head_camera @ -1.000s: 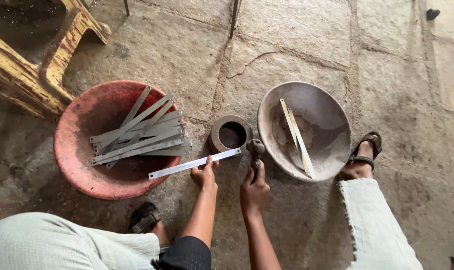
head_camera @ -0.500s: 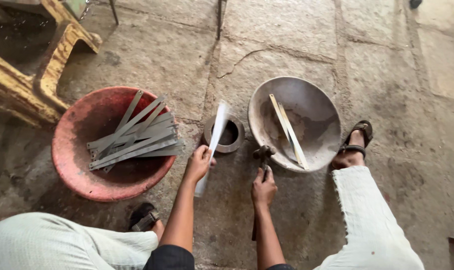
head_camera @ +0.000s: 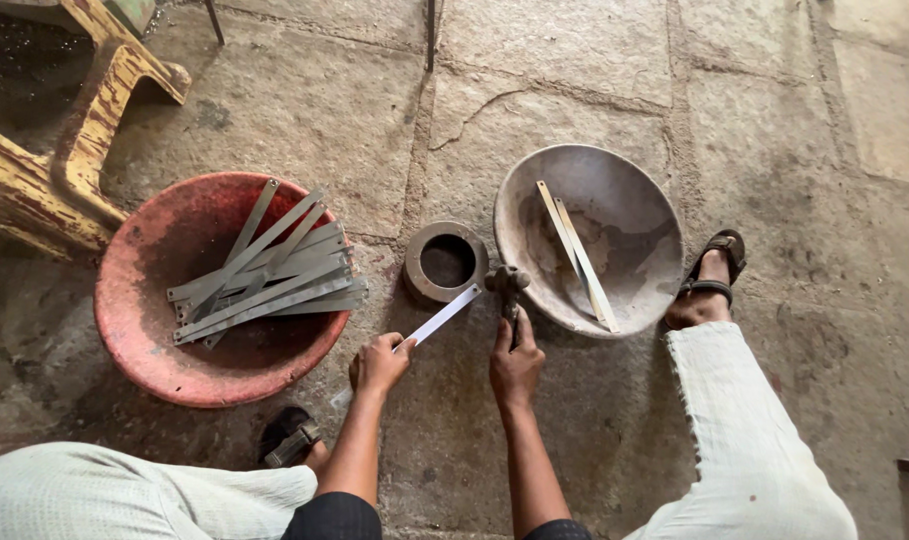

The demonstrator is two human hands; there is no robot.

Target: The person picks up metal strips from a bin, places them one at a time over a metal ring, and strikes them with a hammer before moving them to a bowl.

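Note:
My left hand (head_camera: 379, 362) grips one end of a flat metal strip (head_camera: 446, 313) whose far end rests on the rim of a metal ring (head_camera: 445, 262) lying on the stone floor. My right hand (head_camera: 515, 362) holds a hammer (head_camera: 507, 284) by its handle, the head hovering just right of the ring and above the strip's tip. A red basin (head_camera: 144, 340) at the left holds several more metal strips (head_camera: 264, 270). A grey metal bowl (head_camera: 634, 210) at the right holds two strips (head_camera: 576, 254).
A yellow wooden stool (head_camera: 64, 150) lies at the upper left. My sandalled right foot (head_camera: 709, 280) rests by the grey bowl, my left sandal (head_camera: 292, 438) under the red basin's near edge. The floor is rough stone slabs (head_camera: 534, 60).
The left hand has swung the strip from pointing up across the ring to lying flatter, its tip on the ring's near rim. The right hand has brought the hammer head close to that tip.

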